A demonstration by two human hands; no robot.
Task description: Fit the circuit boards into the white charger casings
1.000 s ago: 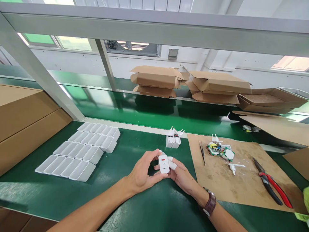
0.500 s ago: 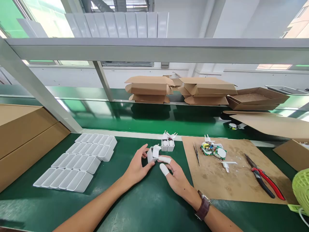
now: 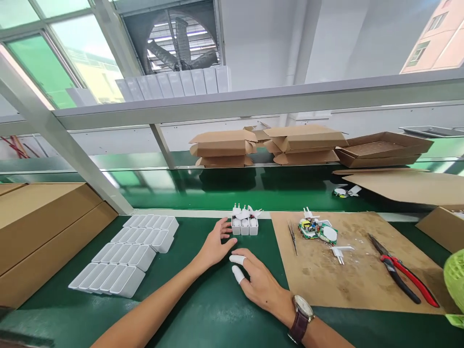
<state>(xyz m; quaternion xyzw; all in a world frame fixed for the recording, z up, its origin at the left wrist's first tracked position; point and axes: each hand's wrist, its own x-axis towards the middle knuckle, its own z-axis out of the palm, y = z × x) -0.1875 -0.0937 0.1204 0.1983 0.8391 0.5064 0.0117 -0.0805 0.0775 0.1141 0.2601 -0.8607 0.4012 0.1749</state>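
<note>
Three white chargers (image 3: pixel 244 224) stand side by side with their prongs up, near the back edge of the green bench. My left hand (image 3: pixel 215 245) is open just left of them, fingers spread and holding nothing. My right hand (image 3: pixel 256 280) lies open and flat on the mat in front of them, with white finger cots on two fingertips and a watch on the wrist.
Rows of white plastic shells (image 3: pixel 126 252) lie to the left, beside brown cartons (image 3: pixel 43 227). A cardboard sheet (image 3: pixel 348 270) on the right carries tweezers (image 3: pixel 292 236), a dismantled circuit board (image 3: pixel 317 229) and red-handled cutters (image 3: pixel 402 275). Folded boxes (image 3: pixel 268 145) sit beyond the conveyor.
The white charger held in both hands a second ago now stands beside the other two. Both hands have let go and opened. The camera has tilted upward.
</note>
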